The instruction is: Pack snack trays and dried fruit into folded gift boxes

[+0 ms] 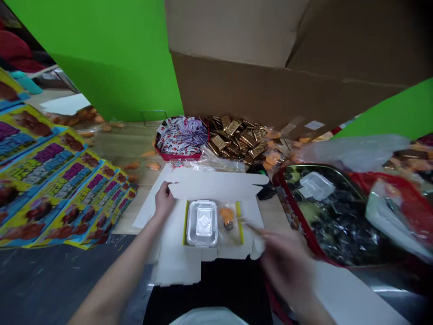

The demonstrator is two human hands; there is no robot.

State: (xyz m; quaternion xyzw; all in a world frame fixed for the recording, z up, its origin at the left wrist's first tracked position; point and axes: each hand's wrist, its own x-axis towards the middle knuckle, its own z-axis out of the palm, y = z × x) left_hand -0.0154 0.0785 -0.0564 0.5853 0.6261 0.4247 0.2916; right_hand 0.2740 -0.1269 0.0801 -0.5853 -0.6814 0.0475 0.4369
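Note:
An unfolded white cardboard box point(179, 266) with yellow inner edges lies in front of me. In it sit a clear plastic container point(204, 224) with a foil-like silvery middle and, to its right, a clear packet with an orange piece point(226, 214) and something dark. My left hand point(164, 201) is closed at the upper left of the box, its fingers on the flap's edge. To the box's right, my right hand point(287, 262) is smeared by motion. From its fingers a thin, light-brown stick point(250, 225) seems to reach over the box's right edge.
Behind the box stand a red tray of small sachets point(184, 137) and a pile of gold-wrapped pieces point(237, 137). On the right is a red-rimmed tray point(297, 221) of dark packets. Printed yellow-and-blue packaging point(67, 189) rises at left; large brown cardboard point(237, 85) stands behind.

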